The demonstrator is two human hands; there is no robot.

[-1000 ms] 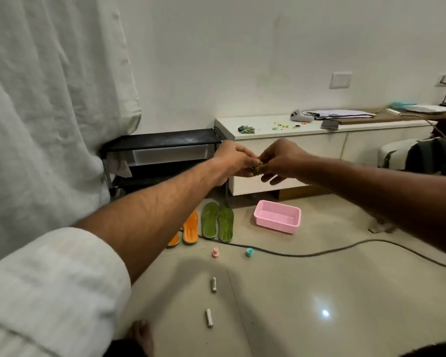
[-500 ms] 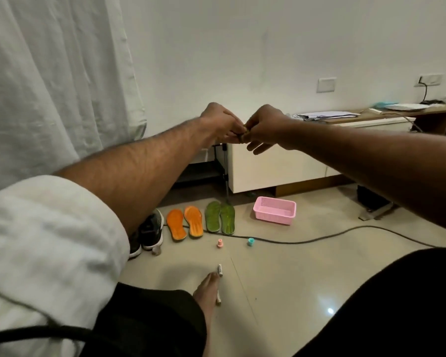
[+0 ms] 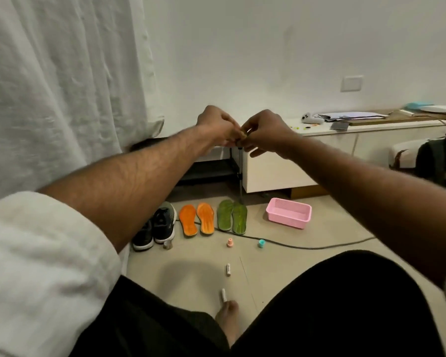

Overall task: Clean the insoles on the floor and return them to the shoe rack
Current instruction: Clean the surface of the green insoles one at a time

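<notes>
Two orange insoles [image 3: 196, 219] and two green insoles [image 3: 232, 215] lie side by side on the floor ahead of me. Behind them stands the dark shoe rack [image 3: 211, 171], partly hidden by my left arm. My left hand [image 3: 214, 124] and my right hand [image 3: 264, 131] are raised in front of me with fingertips together, pinching a small object [image 3: 242, 136] between them. I cannot make out what that object is.
A pair of black sneakers [image 3: 155, 229] stands left of the insoles, a pink basket [image 3: 289, 216] to the right. A grey cable [image 3: 319, 246] crosses the floor. Two small caps [image 3: 245, 243] and two white tubes [image 3: 225, 282] lie near my bare foot [image 3: 227, 320]. A white cabinet [image 3: 319, 155] stands on the right, a curtain [image 3: 62, 73] on the left.
My view has dropped lower and both knees have come into sight. The hands have stayed pinched together on the small object.
</notes>
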